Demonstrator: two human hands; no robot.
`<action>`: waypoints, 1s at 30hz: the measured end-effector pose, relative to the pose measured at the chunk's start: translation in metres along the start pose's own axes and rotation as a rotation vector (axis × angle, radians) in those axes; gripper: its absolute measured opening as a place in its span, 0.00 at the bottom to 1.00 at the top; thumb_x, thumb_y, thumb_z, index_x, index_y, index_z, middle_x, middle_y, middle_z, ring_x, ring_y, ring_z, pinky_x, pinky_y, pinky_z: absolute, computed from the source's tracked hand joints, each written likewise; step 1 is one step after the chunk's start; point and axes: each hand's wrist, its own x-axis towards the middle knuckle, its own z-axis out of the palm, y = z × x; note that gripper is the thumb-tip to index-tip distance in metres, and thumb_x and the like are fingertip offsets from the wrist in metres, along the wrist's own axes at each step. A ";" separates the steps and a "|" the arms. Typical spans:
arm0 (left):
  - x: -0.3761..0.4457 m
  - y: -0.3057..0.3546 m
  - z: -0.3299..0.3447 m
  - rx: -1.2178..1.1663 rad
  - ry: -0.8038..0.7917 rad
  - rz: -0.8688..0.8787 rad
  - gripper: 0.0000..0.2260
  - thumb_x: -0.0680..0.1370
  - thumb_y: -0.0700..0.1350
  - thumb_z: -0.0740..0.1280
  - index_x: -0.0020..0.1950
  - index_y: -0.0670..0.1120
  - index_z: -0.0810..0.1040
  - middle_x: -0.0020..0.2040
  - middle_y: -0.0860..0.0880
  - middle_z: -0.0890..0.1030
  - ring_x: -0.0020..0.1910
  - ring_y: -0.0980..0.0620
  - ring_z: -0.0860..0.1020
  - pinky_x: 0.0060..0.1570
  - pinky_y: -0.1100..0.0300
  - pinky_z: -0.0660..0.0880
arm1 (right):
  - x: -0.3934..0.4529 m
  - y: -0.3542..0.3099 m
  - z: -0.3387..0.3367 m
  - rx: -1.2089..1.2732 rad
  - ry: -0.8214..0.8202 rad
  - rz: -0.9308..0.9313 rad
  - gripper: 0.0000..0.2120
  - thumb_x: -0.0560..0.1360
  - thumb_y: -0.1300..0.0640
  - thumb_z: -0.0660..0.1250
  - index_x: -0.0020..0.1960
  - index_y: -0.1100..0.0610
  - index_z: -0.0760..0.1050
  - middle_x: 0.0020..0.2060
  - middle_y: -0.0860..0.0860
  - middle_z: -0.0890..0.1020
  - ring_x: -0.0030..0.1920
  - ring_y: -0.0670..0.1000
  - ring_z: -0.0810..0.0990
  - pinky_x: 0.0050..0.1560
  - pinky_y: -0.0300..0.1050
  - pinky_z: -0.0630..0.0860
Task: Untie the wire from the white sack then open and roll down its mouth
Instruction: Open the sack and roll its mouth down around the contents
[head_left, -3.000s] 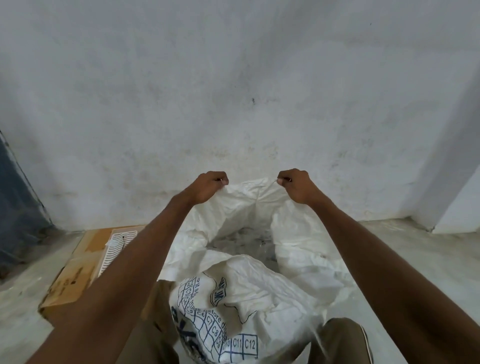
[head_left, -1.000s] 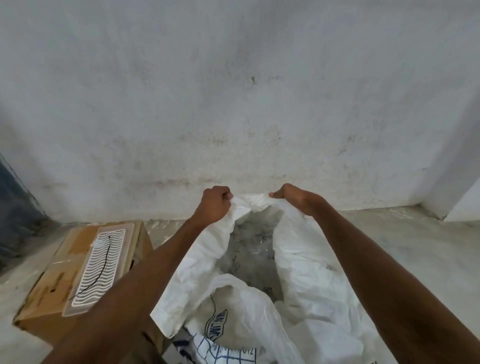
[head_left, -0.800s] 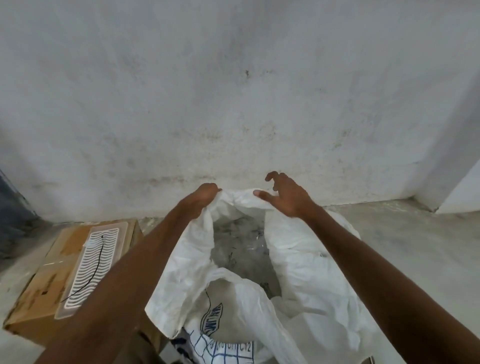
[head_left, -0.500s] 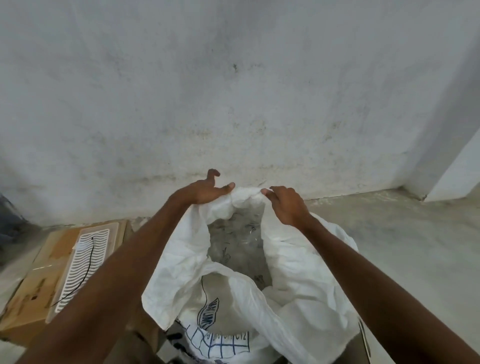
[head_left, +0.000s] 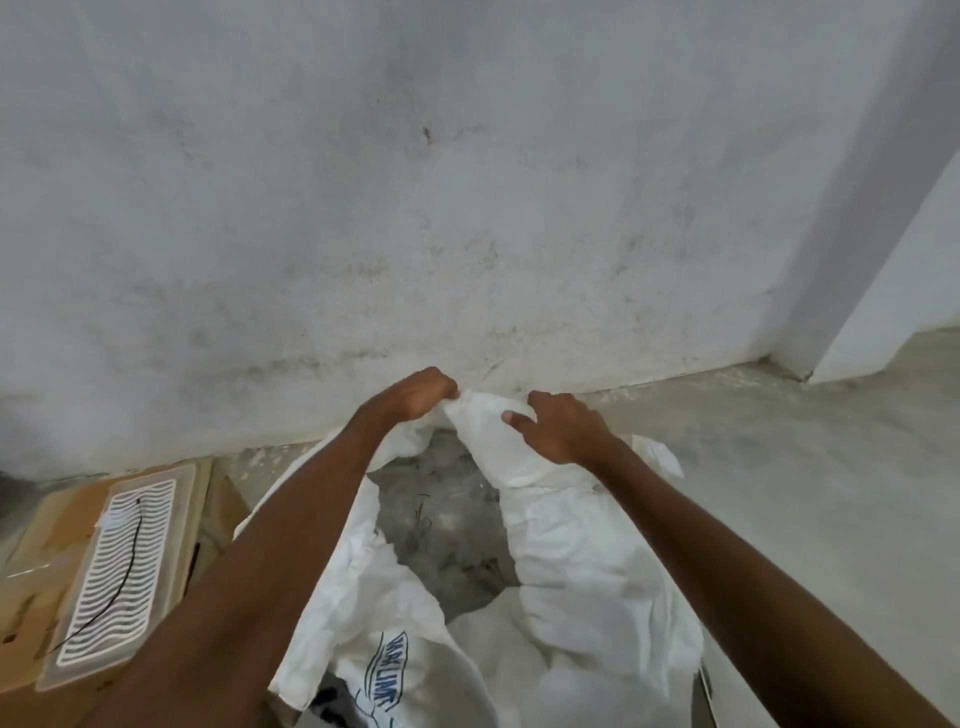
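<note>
Gripping the white sack (head_left: 582, 561) rim at 12 o'clock, left hand (head_left: 415, 395) and right hand (head_left: 558, 426) pinch shut; grey stuff inside looks blurry.

Storeroom corner; stained wall (head_left: 467, 208); cardboard box (head_left: 47, 551)

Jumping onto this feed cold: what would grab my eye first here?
Two bare arms reach forward from the bottom corners, left hand and right hand both gripping the far rim of the open white sack at centre, close to the grey wall. Greyish contents show inside its mouth. At lower left, a cardboard box carries a clear tray with wavy white lines.
</note>
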 end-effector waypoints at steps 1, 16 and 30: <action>0.002 -0.001 -0.002 -0.037 -0.013 -0.014 0.17 0.83 0.42 0.60 0.33 0.47 0.65 0.34 0.49 0.67 0.35 0.51 0.65 0.42 0.54 0.62 | -0.006 0.006 0.005 -0.060 0.041 0.038 0.29 0.81 0.34 0.51 0.63 0.57 0.74 0.59 0.56 0.81 0.57 0.59 0.80 0.58 0.55 0.75; 0.026 0.042 0.040 0.268 0.150 0.144 0.16 0.77 0.56 0.52 0.48 0.53 0.78 0.52 0.51 0.81 0.46 0.50 0.77 0.45 0.55 0.68 | -0.005 0.025 -0.049 0.347 -0.175 0.029 0.30 0.78 0.28 0.54 0.38 0.53 0.75 0.36 0.49 0.81 0.40 0.51 0.80 0.43 0.45 0.71; 0.016 0.079 0.045 0.008 -0.144 0.331 0.20 0.81 0.61 0.58 0.46 0.50 0.83 0.46 0.52 0.84 0.47 0.48 0.81 0.51 0.51 0.74 | -0.028 0.052 -0.060 1.167 -0.251 0.369 0.33 0.81 0.34 0.55 0.53 0.63 0.81 0.43 0.57 0.85 0.41 0.56 0.85 0.42 0.46 0.80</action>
